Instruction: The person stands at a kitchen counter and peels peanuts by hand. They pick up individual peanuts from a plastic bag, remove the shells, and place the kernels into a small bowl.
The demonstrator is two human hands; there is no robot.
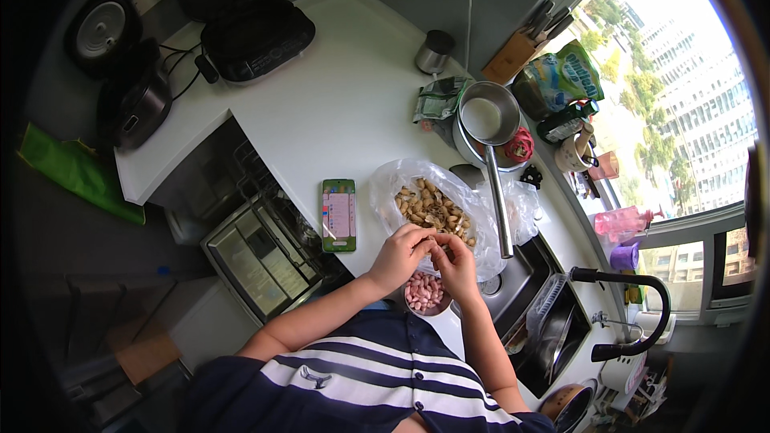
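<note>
My left hand point(398, 257) and my right hand point(458, 262) meet at the fingertips over a clear plastic bag point(385, 183). Both pinch a small brownish peanut point(432, 240), mostly hidden by the fingers. Inside the open bag lies a heap of unshelled peanuts and shells point(430, 201). Close to my body, below the hands, a round metal bowl point(434, 314) holds pink-skinned shelled peanuts point(424, 291). My right forearm passes along the bowl's right side.
A smartphone point(339, 215) with a lit screen lies left of the bag. A saucepan point(488, 114) rests on a pot, its handle reaching over the bag's right side. The sink point(529, 270) and black faucet point(662, 307) are at right. An open dishwasher point(264, 258) stands left.
</note>
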